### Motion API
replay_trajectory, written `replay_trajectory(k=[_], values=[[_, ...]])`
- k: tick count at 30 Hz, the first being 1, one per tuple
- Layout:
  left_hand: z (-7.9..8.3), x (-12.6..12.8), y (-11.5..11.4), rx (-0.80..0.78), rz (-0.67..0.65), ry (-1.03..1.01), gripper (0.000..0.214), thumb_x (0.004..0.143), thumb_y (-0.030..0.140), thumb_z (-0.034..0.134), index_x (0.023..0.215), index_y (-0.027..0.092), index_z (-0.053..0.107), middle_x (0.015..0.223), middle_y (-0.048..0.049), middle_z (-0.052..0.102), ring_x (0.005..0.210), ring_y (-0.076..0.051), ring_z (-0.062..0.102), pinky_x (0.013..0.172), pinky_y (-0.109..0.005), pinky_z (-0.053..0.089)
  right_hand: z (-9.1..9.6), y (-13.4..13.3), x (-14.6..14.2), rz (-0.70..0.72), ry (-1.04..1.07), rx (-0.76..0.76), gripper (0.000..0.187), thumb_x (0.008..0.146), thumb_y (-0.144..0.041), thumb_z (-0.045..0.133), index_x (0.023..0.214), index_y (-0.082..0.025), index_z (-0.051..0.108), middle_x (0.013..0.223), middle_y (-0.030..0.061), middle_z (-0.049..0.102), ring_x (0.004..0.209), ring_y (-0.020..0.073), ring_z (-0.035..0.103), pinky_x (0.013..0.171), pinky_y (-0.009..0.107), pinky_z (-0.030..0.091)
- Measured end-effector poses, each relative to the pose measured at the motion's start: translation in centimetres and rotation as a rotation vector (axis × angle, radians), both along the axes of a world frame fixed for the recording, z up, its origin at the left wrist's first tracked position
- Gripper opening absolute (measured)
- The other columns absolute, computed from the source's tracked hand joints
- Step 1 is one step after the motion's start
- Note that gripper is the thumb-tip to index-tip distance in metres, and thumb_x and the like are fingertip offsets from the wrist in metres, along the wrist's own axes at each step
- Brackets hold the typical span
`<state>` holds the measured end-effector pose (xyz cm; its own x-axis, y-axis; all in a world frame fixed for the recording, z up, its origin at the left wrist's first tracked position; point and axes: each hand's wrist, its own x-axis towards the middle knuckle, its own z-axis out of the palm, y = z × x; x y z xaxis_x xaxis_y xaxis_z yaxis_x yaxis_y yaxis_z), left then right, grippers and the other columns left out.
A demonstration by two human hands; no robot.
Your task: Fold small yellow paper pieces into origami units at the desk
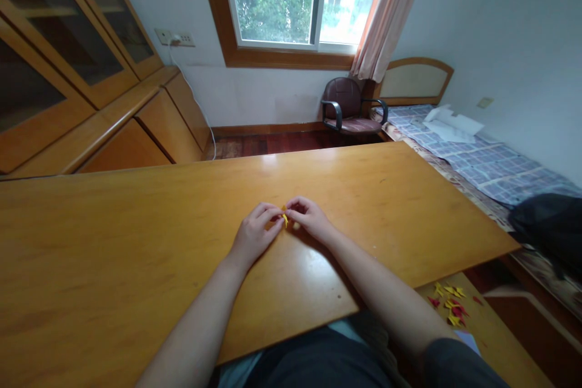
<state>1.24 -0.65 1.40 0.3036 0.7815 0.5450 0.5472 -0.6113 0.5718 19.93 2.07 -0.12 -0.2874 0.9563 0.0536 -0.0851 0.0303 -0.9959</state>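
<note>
A small yellow folded-paper piece [285,218] is pinched between my two hands, just above the wooden table [136,242]. From the left, my left hand [260,229] grips it with thumb and fingertips. My right hand [309,217] meets it from the other side, thumb and fingers closed on its edge. Fingertips cover much of the paper, so its full shape is hidden. Several yellow and red folded-paper figures [454,309] lie on a lower wooden surface at my right.
Beyond the table's far edge stands a brown office chair [348,106] under the window. A bed [491,163] with a black bag [550,227] runs along the right. Wooden cabinets [122,133] line the left wall. A pale paper sheet [468,341] lies by my right elbow.
</note>
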Motion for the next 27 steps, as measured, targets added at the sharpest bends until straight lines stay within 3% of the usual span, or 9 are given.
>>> replay_trajectory(k=[13,27], values=[[-0.15,0.07,0.14,0.033,0.071,-0.046,0.008,0.092,0.02,0.059,0.089,0.02,0.067,0.084,-0.003,0.065,0.075,-0.015,0.063,0.074,-0.026,0.051,-0.6,0.23,-0.53,-0.009,0.022,0.036,0.026,0.074,-0.036,0.077,0.089,-0.018,0.066,0.078,-0.0013,0.064,0.073,0.0123,0.057,0.07,0.026,0.044],[-0.29,0.54,0.11,-0.186,0.034,-0.355,0.007,0.088,0.026,0.065,0.084,0.02,0.067,0.09,-0.0037,0.065,0.087,-0.017,0.064,0.078,-0.028,0.055,-0.41,0.01,-0.69,-0.018,0.038,0.048,0.026,0.074,-0.037,0.078,0.089,-0.019,0.067,0.082,0.0007,0.067,0.076,0.0136,0.06,0.075,0.027,0.047]])
